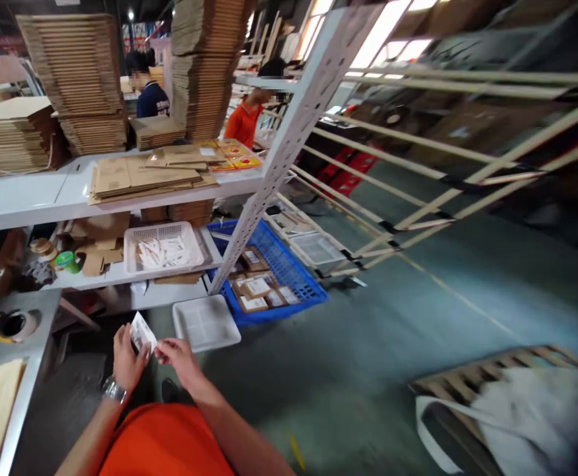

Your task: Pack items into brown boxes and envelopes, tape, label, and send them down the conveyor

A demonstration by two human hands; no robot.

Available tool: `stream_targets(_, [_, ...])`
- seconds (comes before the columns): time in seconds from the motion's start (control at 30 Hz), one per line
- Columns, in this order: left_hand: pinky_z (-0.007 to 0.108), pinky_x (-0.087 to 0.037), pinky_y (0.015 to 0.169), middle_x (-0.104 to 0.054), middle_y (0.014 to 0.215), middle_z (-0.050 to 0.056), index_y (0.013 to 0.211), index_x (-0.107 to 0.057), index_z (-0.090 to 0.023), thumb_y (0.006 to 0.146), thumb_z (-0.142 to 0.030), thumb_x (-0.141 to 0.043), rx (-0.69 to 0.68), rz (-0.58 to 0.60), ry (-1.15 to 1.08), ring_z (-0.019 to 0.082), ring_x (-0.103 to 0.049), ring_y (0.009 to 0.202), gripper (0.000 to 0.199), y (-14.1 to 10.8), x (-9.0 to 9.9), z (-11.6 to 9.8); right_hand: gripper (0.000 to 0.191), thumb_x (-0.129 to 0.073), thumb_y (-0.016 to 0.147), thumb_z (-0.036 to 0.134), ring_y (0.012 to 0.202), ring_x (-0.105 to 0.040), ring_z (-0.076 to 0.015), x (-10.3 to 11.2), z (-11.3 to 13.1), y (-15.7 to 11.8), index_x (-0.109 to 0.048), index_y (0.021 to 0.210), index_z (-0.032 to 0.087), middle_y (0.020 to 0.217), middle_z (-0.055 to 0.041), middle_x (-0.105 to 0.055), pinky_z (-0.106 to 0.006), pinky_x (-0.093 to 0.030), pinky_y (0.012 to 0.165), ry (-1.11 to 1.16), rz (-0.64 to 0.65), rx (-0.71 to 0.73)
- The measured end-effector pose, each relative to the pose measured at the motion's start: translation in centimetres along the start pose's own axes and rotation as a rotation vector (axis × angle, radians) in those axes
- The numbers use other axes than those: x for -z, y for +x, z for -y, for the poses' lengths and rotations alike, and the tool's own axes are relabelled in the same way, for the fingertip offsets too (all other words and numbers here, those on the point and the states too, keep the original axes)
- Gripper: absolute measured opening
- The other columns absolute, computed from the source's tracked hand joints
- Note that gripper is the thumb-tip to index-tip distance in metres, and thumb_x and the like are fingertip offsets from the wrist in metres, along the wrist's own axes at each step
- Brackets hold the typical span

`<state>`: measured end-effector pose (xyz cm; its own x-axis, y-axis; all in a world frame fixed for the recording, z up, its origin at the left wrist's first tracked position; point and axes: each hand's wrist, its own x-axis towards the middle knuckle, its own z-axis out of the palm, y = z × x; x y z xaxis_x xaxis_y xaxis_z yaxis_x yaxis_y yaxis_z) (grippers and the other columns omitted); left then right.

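A small white paper slip (143, 332) with dark print is held in front of my body, over the floor. My left hand (129, 360), with a metal watch on its wrist, grips the slip from its left and lower side. The fingertips of my right hand (177, 357) are pinched together at the slip's lower right corner. Just beyond my hands lies an empty white tray (206, 322). Behind it, a white basket (163, 248) full of white strips rests on the lower shelf.
A blue crate (289, 264) holds several packages beside a white shelf post (274, 158). Flat cardboard (145, 173) lies on the upper shelf. At left is a metal table (38, 357) with a tape dispenser (14, 326). A wooden pallet (448, 383) is at lower right. Two people stand behind the shelves.
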<state>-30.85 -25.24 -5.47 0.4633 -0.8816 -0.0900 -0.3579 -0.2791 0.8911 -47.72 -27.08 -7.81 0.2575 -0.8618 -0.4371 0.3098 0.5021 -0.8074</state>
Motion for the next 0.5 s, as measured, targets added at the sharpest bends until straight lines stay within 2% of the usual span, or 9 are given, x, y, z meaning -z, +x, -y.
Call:
stream_targets(0.03, [0.061,-0.055,0.124,-0.075,0.141,0.028,0.119,-0.080,-0.014,0.072,-0.068,-0.086,-0.077,0.014,0.030,0.046,-0.069,0.142,0.072,-0.1,0.0,0.2,0.058,-0.100,0.059,0.071,0.073,-0.069,-0.0189,0.1,-0.3,0.1,-0.083,0.077,0.018,0.078,-0.0068,-0.080,-0.033,-0.052,0.070,-0.006,-0.005,-0.003])
stream_targets(0.1, [0.056,-0.057,0.124,-0.082,0.130,0.023,0.104,-0.085,-0.020,0.082,-0.074,-0.075,-0.161,0.179,0.041,0.043,-0.075,0.133,0.059,-0.3,0.1,0.1,0.055,-0.097,0.062,0.070,0.073,-0.069,-0.0189,0.3,-0.9,0.4,-0.083,0.076,0.019,0.077,-0.0062,-0.079,-0.032,-0.051,0.070,-0.044,-0.003,-0.011])
stream_targets(0.17, [0.048,-0.064,0.110,-0.087,0.107,0.016,0.089,-0.086,-0.025,0.088,-0.076,-0.069,-0.149,0.357,0.047,0.038,-0.083,0.112,0.054,-0.6,0.2,-0.5,0.051,-0.093,0.067,0.068,0.072,-0.067,-0.0191,0.5,-1.3,0.6,-0.082,0.076,0.019,0.075,-0.0054,-0.077,-0.033,-0.051,0.070,-0.092,0.015,-0.014])
stream_targets(0.23, [0.042,-0.067,0.093,-0.086,0.086,0.013,0.079,-0.084,-0.025,0.085,-0.080,-0.069,-0.095,0.422,0.078,0.037,-0.084,0.095,0.056,-0.9,0.3,-1.1,0.048,-0.091,0.070,0.066,0.071,-0.066,-0.0191,0.8,-1.6,0.8,-0.082,0.076,0.020,0.074,-0.0048,-0.075,-0.034,-0.050,0.071,-0.119,0.052,-0.015])
stream_targets(0.3, [0.040,-0.066,0.081,-0.082,0.075,0.011,0.076,-0.083,-0.025,0.079,-0.085,-0.069,-0.048,0.424,0.108,0.037,-0.082,0.084,0.062,-1.1,0.3,-1.5,0.045,-0.090,0.071,0.064,0.070,-0.065,-0.0190,1.1,-1.5,0.8,-0.081,0.077,0.021,0.075,-0.0044,-0.074,-0.034,-0.050,0.072,-0.125,0.090,-0.024])
stream_targets(0.4, [0.040,-0.064,0.077,-0.082,0.075,0.010,0.076,-0.083,-0.023,0.072,-0.092,-0.070,0.006,0.372,0.074,0.035,-0.079,0.080,0.070,-1.2,0.2,-1.3,0.041,-0.091,0.070,0.060,0.069,-0.064,-0.0175,1.4,-1.1,0.7,-0.079,0.076,0.021,0.076,-0.0036,-0.073,-0.033,-0.049,0.071,-0.111,0.140,-0.054])
stream_targets(0.5, [0.041,-0.064,0.074,-0.080,0.074,0.010,0.072,-0.076,-0.024,0.062,-0.096,-0.077,0.205,0.259,-0.131,0.034,-0.080,0.080,0.073,-0.9,0.1,-0.1,0.037,-0.091,0.069,0.055,0.066,-0.063,-0.0165,1.9,-0.4,0.8,-0.076,0.072,0.021,0.073,-0.0036,-0.073,-0.032,-0.050,0.070,0.008,0.228,-0.101])
